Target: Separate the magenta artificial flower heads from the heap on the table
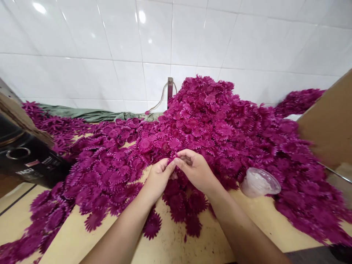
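Note:
Close together at the middle of the head view, my left hand and my right hand meet at the fingertips. Both are closed in a pinch on a small magenta flower piece, mostly hidden by the fingers. Right behind them rises a large heap of magenta artificial flower heads, flat and round with fringed petals. Below my hands, several loose flower heads lie on the pale yellow tabletop.
A clear plastic cup with whitish contents leans among the flowers at right. At left stands a black cylindrical container. A cardboard box borders the right side. White tiled wall and green cloth lie behind.

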### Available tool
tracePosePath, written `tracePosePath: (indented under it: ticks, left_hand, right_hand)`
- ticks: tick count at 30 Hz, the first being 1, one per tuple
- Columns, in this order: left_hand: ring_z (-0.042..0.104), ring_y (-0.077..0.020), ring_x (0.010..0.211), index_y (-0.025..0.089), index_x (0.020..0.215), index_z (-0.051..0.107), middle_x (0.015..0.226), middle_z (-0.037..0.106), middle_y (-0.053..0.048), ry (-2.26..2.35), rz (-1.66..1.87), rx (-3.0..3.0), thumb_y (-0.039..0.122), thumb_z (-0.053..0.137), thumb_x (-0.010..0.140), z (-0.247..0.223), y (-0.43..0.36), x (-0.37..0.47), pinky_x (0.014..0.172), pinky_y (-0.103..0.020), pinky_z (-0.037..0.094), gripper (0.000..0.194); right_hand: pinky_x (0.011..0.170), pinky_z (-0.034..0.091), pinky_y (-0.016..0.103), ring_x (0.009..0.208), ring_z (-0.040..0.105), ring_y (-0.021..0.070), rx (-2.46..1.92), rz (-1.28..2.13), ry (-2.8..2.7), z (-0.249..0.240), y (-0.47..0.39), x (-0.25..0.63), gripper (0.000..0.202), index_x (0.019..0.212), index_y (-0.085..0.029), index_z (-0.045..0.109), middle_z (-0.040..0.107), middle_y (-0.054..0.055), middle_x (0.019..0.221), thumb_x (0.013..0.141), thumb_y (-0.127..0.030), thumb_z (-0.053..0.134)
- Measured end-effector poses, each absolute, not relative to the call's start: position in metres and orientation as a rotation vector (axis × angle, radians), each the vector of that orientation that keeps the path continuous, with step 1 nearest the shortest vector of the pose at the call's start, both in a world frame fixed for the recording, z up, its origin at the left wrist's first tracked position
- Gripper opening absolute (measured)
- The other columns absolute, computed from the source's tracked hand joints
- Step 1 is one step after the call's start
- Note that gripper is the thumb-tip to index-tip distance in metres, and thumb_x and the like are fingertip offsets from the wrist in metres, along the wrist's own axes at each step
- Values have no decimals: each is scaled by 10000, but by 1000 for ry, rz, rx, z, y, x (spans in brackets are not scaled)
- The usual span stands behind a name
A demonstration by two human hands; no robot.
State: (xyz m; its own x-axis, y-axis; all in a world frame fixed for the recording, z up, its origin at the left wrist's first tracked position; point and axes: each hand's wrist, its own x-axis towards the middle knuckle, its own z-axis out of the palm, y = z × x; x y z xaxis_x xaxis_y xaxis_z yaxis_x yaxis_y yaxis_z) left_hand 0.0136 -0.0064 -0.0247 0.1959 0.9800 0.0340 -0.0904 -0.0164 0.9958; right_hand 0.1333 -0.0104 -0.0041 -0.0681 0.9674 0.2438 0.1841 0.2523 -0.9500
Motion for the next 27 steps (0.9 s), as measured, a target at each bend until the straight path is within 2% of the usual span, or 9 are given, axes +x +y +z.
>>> tracePosePath:
  ticks: [3,7,10,13,15,17,20,23,27]
  left_hand:
    - [454,-90,503,164,604,531,510,539,41,909,1093,1247,449,604,663,-25,-8,14,532,-211,369,299]
    - [517,-116,618,164,681,587,628,599,24,900,1137,1247,422,634,644,-26,-7,12,641,-236,415,264]
    - [522,-123,629,163,717,615,652,609,16,966,1190,1251,396,669,608,-26,-6,12,640,-235,415,262]
    - [500,-108,587,164,705,615,617,588,27,1005,1217,1243,368,684,588,-26,-4,13,599,-218,400,245]
    - [484,-103,559,161,658,594,575,560,34,1015,1197,1247,379,664,608,-28,-3,13,575,-216,392,235]
    - [472,-100,532,162,633,572,549,541,38,1025,1179,1249,409,644,621,-30,-3,12,549,-216,385,258]
    - [387,-72,445,167,543,509,466,475,59,1095,1172,1279,454,629,621,-31,-1,10,466,-192,320,321]
    - [300,-56,406,173,471,435,405,386,78,1145,1167,1284,502,619,611,-29,-1,11,420,-185,247,403]
    - [333,-63,433,169,528,471,452,415,70,1061,1147,1189,569,584,606,-25,-3,13,433,-186,272,422]
  right_hand:
    - [496,403,220,483,489,96,-1153,869,-1389,-3,-5,139,86,625,-190,505,510,-50,526,667,-251,549]
    - [463,398,222,421,487,86,-1204,799,-1088,-1,7,158,180,657,-196,454,531,-51,520,666,-345,554]
    - [427,373,217,386,447,78,-1239,707,-1065,1,12,172,257,649,-198,433,506,-62,487,643,-405,586]
    - [499,424,250,436,459,92,-1267,601,-1156,2,12,177,265,690,-190,460,482,-64,500,642,-407,605]
    - [595,462,297,555,519,126,-1316,521,-1242,1,11,175,306,799,-173,519,532,-20,612,634,-407,626]
    - [718,467,352,772,556,182,-1370,411,-1349,1,8,170,427,952,-168,558,575,61,847,613,-409,656]
    - [821,443,386,983,514,223,-1377,410,-1507,1,-1,158,494,1058,-195,570,522,111,1091,622,-409,659]
    - [745,477,326,840,581,173,-1267,817,-1638,-2,-8,144,355,970,-176,597,604,72,938,670,-364,622]
    - [607,463,253,591,558,109,-1099,1142,-1566,-6,-7,133,100,722,-165,578,587,-23,622,664,-245,589]
